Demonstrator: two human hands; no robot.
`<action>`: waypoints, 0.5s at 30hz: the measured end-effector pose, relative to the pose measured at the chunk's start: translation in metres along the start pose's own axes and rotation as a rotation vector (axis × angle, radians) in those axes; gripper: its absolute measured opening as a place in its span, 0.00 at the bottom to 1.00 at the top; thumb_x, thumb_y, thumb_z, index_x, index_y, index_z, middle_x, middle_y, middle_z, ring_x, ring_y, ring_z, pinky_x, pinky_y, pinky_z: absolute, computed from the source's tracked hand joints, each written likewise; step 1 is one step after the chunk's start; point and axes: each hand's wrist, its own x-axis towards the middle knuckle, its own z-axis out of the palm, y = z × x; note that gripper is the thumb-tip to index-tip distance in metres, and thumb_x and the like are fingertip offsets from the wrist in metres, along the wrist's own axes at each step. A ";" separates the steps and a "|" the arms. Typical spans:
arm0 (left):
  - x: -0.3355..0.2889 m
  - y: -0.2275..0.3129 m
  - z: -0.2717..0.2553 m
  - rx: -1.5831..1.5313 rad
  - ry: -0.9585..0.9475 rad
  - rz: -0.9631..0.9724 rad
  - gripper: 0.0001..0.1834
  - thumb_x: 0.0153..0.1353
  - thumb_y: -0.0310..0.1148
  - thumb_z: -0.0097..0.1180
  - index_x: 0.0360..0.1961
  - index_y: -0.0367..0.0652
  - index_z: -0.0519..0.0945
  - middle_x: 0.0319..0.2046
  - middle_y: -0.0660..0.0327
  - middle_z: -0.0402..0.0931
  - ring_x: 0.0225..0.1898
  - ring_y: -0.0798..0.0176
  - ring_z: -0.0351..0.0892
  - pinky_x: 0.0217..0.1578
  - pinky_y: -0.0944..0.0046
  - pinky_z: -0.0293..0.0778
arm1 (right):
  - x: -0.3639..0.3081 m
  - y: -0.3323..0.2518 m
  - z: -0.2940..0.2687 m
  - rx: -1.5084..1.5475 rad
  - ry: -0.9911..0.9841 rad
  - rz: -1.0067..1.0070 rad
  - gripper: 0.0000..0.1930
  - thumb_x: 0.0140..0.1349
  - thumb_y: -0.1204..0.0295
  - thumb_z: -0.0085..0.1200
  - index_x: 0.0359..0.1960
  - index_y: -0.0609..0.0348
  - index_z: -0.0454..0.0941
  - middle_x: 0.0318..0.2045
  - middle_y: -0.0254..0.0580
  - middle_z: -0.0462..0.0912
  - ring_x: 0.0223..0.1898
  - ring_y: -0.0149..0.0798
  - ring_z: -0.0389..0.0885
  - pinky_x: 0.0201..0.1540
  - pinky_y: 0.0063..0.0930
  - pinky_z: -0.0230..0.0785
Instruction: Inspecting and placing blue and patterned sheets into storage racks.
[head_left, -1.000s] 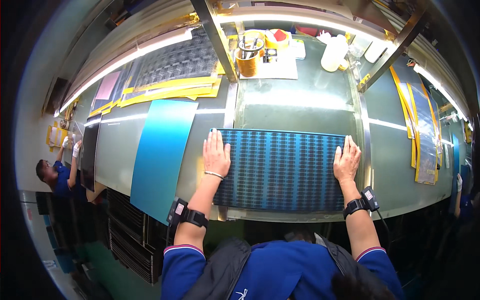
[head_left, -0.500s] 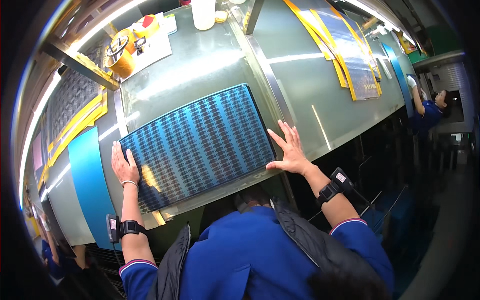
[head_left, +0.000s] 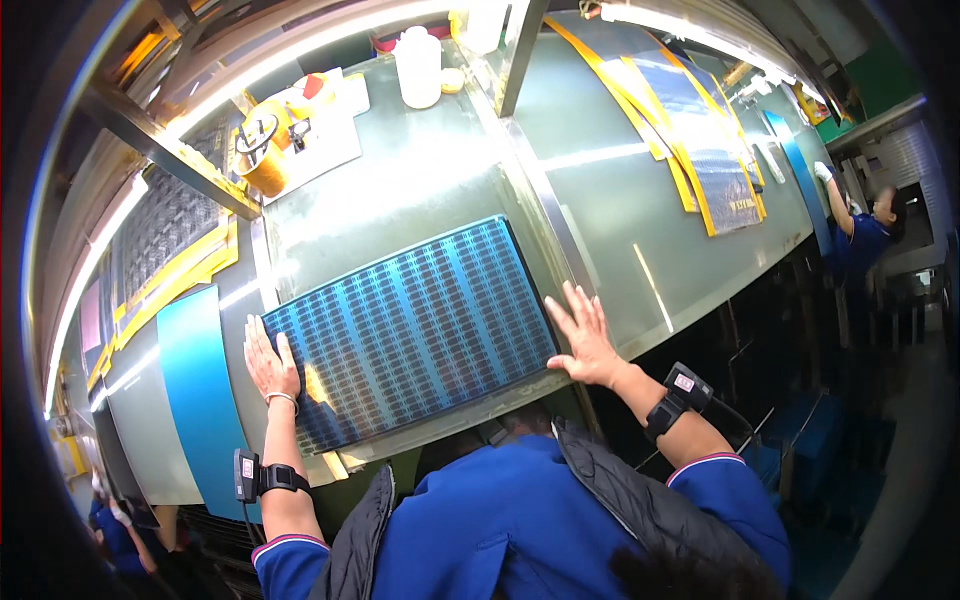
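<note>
A dark panel [head_left: 410,335] printed with rows of small repeated patterns on blue lies flat near the bench's front edge. At its left edge rests my left hand [head_left: 270,362], fingers stretched out and nearly together, thumb over the panel's border. My right hand [head_left: 590,342] is beside the right edge with fingers spread, its thumb close to the near right corner; whether it touches the panel I cannot tell. Neither hand grips anything. Both forearms carry a strapped black device.
A plain blue sheet [head_left: 200,400] lies left of the panel. Yellow-edged films [head_left: 690,140] are farther right. An orange tape roll [head_left: 262,168] and a white bottle [head_left: 418,68] stand at the back. A metal post [head_left: 520,60] rises behind. A co-worker [head_left: 865,230] works at far right.
The whole scene sits lower in the picture, as my head view has shifted. Both hands keep about the same places at the panel's two edges, fingers still stretched out.
</note>
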 end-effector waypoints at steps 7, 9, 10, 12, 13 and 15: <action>0.005 0.006 -0.007 0.131 -0.137 -0.009 0.41 0.65 0.55 0.34 0.68 0.36 0.45 0.70 0.51 0.38 0.71 0.54 0.36 0.68 0.56 0.34 | 0.079 -0.058 0.025 -0.057 -0.049 -0.703 0.29 0.61 0.53 0.49 0.61 0.52 0.64 0.66 0.43 0.58 0.68 0.43 0.51 0.69 0.50 0.33; 0.005 0.001 -0.009 0.105 -0.115 -0.004 0.42 0.64 0.57 0.34 0.68 0.35 0.45 0.70 0.51 0.38 0.71 0.54 0.36 0.68 0.55 0.34 | 0.126 -0.032 0.004 -0.189 0.077 -0.294 0.31 0.63 0.51 0.43 0.63 0.57 0.60 0.67 0.43 0.56 0.69 0.43 0.49 0.69 0.49 0.30; 0.005 0.002 -0.013 0.102 -0.123 -0.012 0.42 0.64 0.57 0.34 0.68 0.36 0.45 0.70 0.51 0.38 0.71 0.54 0.36 0.68 0.55 0.34 | 0.135 -0.021 0.003 -0.245 0.186 -0.241 0.32 0.64 0.50 0.41 0.64 0.58 0.58 0.67 0.43 0.55 0.69 0.43 0.48 0.69 0.49 0.28; 0.003 0.004 -0.022 0.135 -0.142 -0.039 0.43 0.63 0.58 0.35 0.68 0.36 0.45 0.70 0.51 0.38 0.71 0.54 0.36 0.68 0.55 0.34 | 0.140 -0.016 0.006 -0.332 0.297 -0.164 0.34 0.64 0.49 0.37 0.66 0.59 0.54 0.68 0.43 0.53 0.70 0.43 0.45 0.69 0.49 0.27; 0.001 0.002 -0.028 0.134 -0.151 -0.038 0.43 0.63 0.58 0.35 0.68 0.35 0.45 0.69 0.50 0.39 0.71 0.53 0.36 0.68 0.54 0.35 | 0.139 -0.023 0.004 -0.362 0.307 -0.152 0.35 0.64 0.49 0.36 0.66 0.59 0.53 0.68 0.43 0.52 0.70 0.43 0.44 0.69 0.49 0.27; 0.004 0.008 -0.031 0.156 -0.210 -0.025 0.43 0.62 0.57 0.38 0.67 0.34 0.45 0.69 0.46 0.38 0.71 0.50 0.35 0.67 0.53 0.34 | 0.135 -0.023 0.003 -0.313 0.389 -0.138 0.34 0.64 0.51 0.40 0.65 0.62 0.56 0.67 0.47 0.54 0.69 0.46 0.47 0.69 0.51 0.31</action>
